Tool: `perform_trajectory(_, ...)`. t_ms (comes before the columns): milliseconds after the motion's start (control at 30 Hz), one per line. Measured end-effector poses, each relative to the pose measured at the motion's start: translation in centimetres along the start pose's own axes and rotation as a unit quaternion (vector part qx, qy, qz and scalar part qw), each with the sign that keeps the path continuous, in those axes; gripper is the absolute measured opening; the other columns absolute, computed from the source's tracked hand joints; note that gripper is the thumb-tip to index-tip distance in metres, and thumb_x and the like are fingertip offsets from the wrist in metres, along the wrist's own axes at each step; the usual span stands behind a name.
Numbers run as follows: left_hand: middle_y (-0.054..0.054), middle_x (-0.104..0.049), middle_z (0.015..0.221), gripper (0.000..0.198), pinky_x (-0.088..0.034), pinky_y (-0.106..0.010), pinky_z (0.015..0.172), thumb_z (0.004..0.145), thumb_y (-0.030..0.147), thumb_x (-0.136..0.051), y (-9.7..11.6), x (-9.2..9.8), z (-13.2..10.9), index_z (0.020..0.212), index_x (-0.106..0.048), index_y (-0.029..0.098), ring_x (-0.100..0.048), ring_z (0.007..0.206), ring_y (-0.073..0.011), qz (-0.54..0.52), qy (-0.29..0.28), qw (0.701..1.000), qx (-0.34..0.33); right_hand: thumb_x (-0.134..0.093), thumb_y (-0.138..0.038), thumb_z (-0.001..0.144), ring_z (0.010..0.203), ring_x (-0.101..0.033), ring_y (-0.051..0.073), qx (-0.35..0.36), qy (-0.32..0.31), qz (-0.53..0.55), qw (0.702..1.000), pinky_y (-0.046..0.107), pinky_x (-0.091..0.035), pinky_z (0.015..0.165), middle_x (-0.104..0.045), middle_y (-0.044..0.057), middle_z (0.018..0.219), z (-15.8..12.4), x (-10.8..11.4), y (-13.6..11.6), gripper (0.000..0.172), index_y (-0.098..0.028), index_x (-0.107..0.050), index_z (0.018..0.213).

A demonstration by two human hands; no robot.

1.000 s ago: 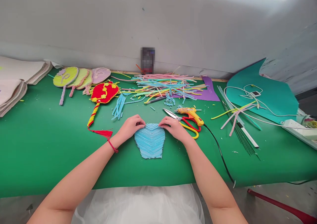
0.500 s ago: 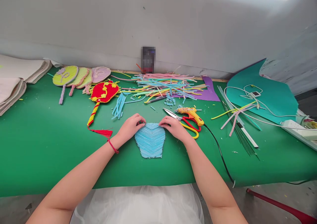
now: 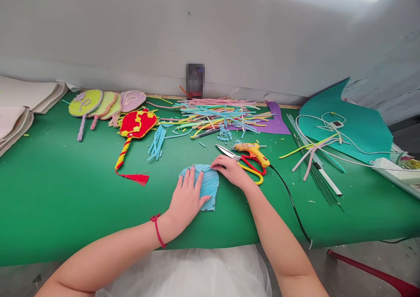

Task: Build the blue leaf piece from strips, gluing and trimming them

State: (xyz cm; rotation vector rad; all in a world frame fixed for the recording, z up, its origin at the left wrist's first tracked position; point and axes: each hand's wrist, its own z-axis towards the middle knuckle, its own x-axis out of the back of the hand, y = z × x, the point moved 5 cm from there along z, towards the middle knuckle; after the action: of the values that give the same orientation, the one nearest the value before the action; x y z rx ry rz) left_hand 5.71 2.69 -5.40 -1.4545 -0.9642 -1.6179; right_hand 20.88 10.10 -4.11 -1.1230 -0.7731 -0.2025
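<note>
A light blue panel (image 3: 210, 185) of pipe cleaners laid side by side in slanting rows lies flat on the green table. My left hand (image 3: 184, 199) rests on it palm down, fingers stretched out, hiding most of its left half. At the panel's top right edge, my right hand (image 3: 229, 170) pinches the rim between thumb and fingers. Scissors (image 3: 251, 165) with red and yellow handles lie just beyond my right hand, under a yellow hot glue gun (image 3: 255, 151). Short blue offcuts (image 3: 225, 133) are scattered behind the panel.
Pipe cleaners (image 3: 216, 113) in many colours are heaped at the back. A red fan (image 3: 138, 124) with a tassel and several pastel fans (image 3: 85, 103) lie left. On the right are a teal sheet (image 3: 364, 122), a white cable, thin wires and a power strip (image 3: 395, 170). The glue gun's black cord (image 3: 290, 198) crosses the table.
My left hand has let go of the panel's top left edge and moved down and right to lie flat over it. My right hand stays at the top right edge.
</note>
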Motion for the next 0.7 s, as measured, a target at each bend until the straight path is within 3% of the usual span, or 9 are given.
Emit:
perform_trajectory(467,-0.022,-0.035,0.144,0.062,-0.034,-0.049,0.103,0.088,0.048,-0.045,0.05,-0.32,0.31,0.138,-0.041,0.013,-0.037,0.131,-0.0356,-0.002,-0.012,1.000,0.004,-0.051,-0.023,0.088,0.083,-0.059,0.016,0.004,0.010,-0.007,1.000,0.031,-0.048,0.078,-0.061,0.005,0.088,0.06,-0.09,0.43,0.017,-0.021,-0.068,0.085)
perform_trajectory(700,-0.019,-0.035,0.145,0.059,-0.033,-0.049,0.103,0.088,0.047,-0.045,0.00,-0.38,0.39,0.137,-0.042,0.015,-0.036,0.131,-0.0352,0.000,-0.003,1.000,0.001,-0.057,-0.026,0.084,0.081,-0.058,0.015,-0.041,0.030,-0.001,0.999,0.029,-0.048,0.073,-0.062,0.003,0.085,0.08,0.10,0.68,0.011,-0.021,-0.067,0.084)
